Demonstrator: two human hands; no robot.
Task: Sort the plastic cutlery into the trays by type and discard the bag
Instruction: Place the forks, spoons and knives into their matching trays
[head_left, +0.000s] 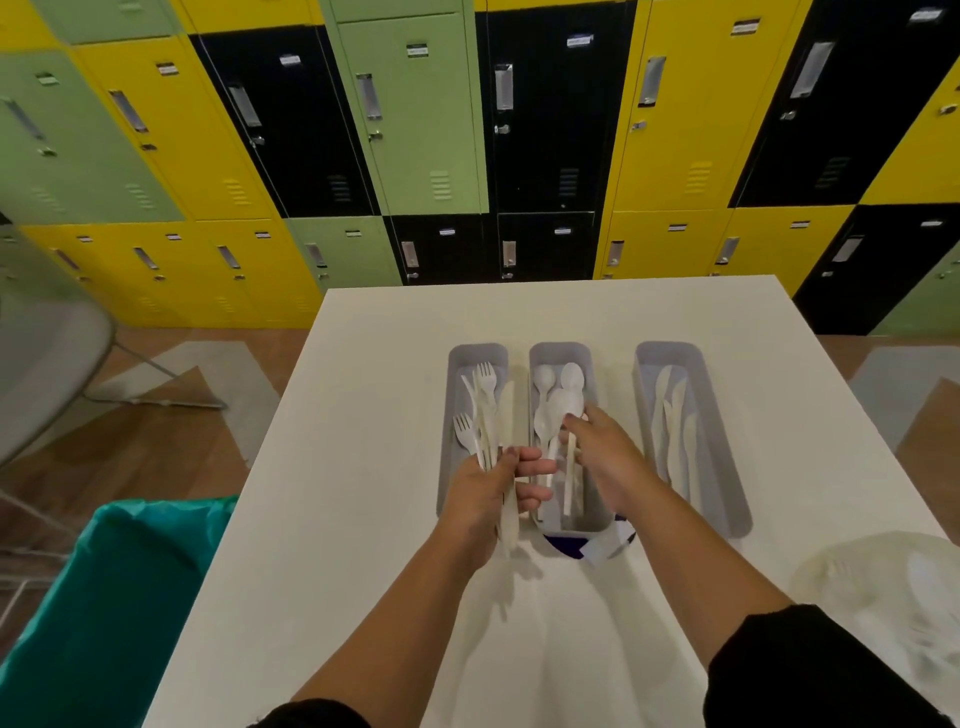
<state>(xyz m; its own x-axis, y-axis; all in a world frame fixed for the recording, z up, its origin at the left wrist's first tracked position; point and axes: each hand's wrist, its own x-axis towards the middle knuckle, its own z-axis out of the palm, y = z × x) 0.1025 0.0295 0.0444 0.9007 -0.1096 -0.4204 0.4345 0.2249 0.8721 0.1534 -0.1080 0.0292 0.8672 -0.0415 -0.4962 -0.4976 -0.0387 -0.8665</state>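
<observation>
Three grey trays stand side by side on the white table (363, 519). Above the left tray (457, 358), my left hand (488, 493) grips a bunch of white plastic cutlery (485, 415), forks and a knife among it. My right hand (605, 457) is over the middle tray (558, 353) and pinches a white spoon (563, 405) by its neck; other spoons lie in that tray. White knives (675, 431) lie in the right tray (670, 353). A clear plastic bag (883, 587) holding more cutlery sits at the table's right front.
A bin with a teal liner (119, 597) stands on the floor at the table's left. A blue and white wrapper (597, 548) lies just in front of the middle tray. A grey chair (47, 364) is at far left; lockers fill the back wall.
</observation>
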